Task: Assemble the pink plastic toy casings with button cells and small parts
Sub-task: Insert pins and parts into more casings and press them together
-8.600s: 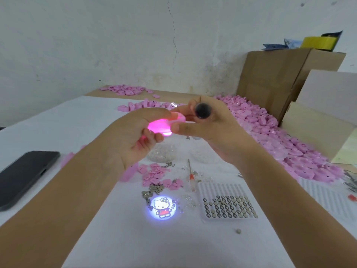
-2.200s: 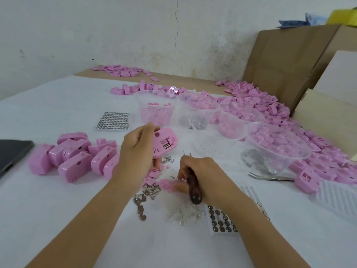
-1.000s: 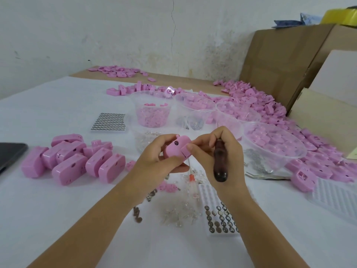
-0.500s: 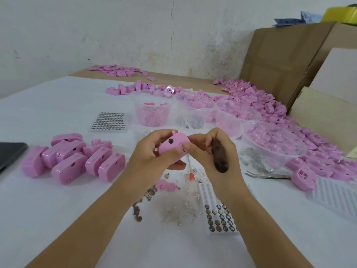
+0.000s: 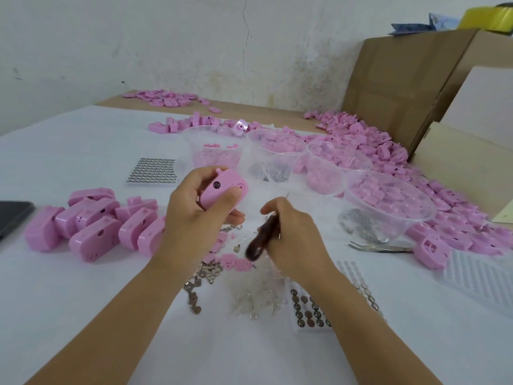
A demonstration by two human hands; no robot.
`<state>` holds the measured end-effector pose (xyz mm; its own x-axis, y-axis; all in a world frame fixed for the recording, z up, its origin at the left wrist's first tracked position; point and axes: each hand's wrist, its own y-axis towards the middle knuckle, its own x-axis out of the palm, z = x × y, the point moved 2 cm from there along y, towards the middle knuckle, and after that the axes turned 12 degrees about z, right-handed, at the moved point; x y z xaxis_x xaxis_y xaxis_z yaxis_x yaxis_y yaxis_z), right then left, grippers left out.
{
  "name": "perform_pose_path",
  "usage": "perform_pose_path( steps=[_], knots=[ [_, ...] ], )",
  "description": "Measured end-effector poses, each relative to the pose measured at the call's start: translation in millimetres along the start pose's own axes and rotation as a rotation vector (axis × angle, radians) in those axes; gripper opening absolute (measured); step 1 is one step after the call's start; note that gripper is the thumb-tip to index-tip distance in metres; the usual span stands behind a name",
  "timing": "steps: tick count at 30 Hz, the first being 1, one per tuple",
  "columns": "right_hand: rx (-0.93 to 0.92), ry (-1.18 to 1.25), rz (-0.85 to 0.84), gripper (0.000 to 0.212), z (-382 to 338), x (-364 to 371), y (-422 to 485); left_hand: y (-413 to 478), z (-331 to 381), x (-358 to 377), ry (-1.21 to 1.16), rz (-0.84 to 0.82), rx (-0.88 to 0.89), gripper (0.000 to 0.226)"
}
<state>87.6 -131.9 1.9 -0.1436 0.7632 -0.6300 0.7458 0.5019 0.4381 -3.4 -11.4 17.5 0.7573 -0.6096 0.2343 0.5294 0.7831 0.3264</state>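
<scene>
My left hand (image 5: 194,209) grips a pink toy casing (image 5: 222,188) above the table, thumb pressed on its front. My right hand (image 5: 294,234) holds a screwdriver by its dark brown handle (image 5: 259,243), blurred, a little to the right of the casing and apart from it. Below the hands lie small pink parts (image 5: 236,262), metal contacts (image 5: 202,276) and clear plastic bits (image 5: 258,298). A tray of button cells (image 5: 308,309) sits under my right forearm.
Several assembled pink casings (image 5: 97,220) lie at the left, with a dark phone (image 5: 11,215) at the edge. Another cell tray (image 5: 152,172) sits behind. Clear tubs (image 5: 388,204) of parts, tweezers (image 5: 380,247), a pink heap (image 5: 374,145) and cardboard boxes (image 5: 402,87) fill the right.
The hands have come apart. My right hand dropped down and right with the screwdriver, off the casing. My left hand turned the casing so its front faces me.
</scene>
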Motion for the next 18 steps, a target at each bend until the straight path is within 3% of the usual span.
perform_pose_path(
  steps=[2, 6, 8, 11, 16, 18],
  knots=[
    [-0.145, -0.230, -0.102, 0.028, -2.0, 6.5, -1.5, -0.8, -1.0, 1.0, -0.001, -0.015, 0.011, 0.023],
    [-0.280, -0.190, -0.173, 0.037, -9.7, 10.0, -3.7, -2.0, -0.1, 2.8, -0.064, -0.064, -0.004, 0.023],
    [-0.259, -0.171, -0.176, 0.037, -6.6, 5.4, -2.8, -2.5, 1.0, 3.5, -0.079, -0.091, 0.003, 0.025],
    [-0.165, -0.116, -0.180, 0.015, 1.3, -9.1, 2.6, -1.4, 0.2, 3.9, -0.089, -0.088, -0.028, 0.025],
    [-0.157, -0.158, -0.255, 0.032, 0.9, -7.2, 1.8, -0.1, -3.6, 3.4, -0.078, -0.073, -0.053, 0.024],
    [-0.186, -0.159, -0.242, 0.022, -0.3, -8.1, 1.8, 0.1, -5.4, 2.9, -0.063, -0.083, -0.066, 0.024]
  ],
)
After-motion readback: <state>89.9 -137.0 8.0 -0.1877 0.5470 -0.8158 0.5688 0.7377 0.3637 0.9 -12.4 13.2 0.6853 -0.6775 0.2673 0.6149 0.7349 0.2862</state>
